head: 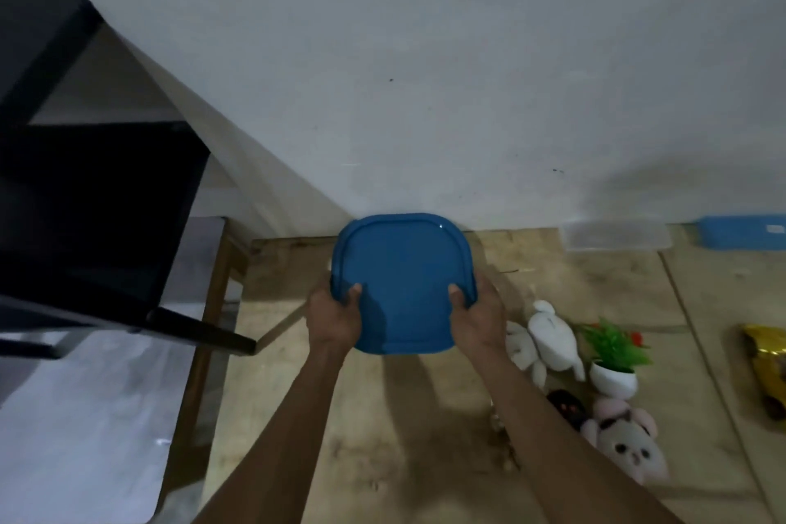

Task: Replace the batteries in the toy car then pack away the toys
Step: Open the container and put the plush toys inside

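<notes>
Nearest the camera, two bare forearms reach forward from 6 o'clock over a wooden floor (383,459). At 4 o'clock a pink plush toy (627,442) lies beside a small dark object (565,406) too blurred to identify. Just beyond stand a potted green plant (614,357) in a white pot and a white plush toy (553,336); a gold packet (767,366) lies at 3 o'clock.

At the centre, the left hand (334,317) and right hand (478,317) grip a blue lid (402,281) by its near corners, thumbs curled over the top, fingers hidden beneath. Whether a box sits under the lid cannot be told.

At 9 o'clock is dark furniture (98,208). Farthest, against the white wall (425,77) at 2 o'clock, rest a clear container (616,236) and a blue box (742,232). The toy car cannot be made out.
</notes>
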